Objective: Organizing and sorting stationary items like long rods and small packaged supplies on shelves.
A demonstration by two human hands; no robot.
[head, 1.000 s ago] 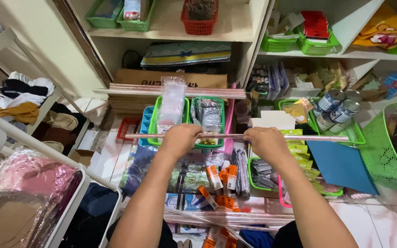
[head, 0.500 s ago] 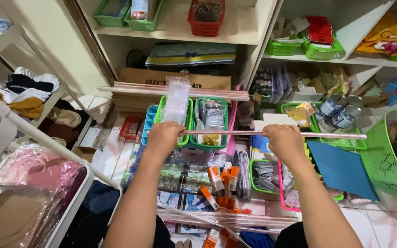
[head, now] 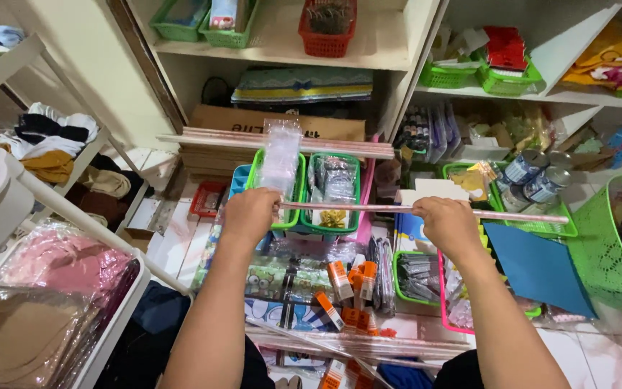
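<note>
Since the earlier frame the thin pink rod (head: 397, 209) shifts rightward; left hand (head: 250, 213) at 9 o'clock and right hand (head: 446, 223) at 3 o'clock each grip it closed, best kept level, clear of the green baskets (head: 304, 189).

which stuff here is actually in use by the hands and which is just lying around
In hand:
- left hand and right hand, both gripping the thin pinkish rod

Lying about:
- stack of similar rods on the cardboard box
- green baskets
- tin cans
- blue sheet
- orange packets
</note>
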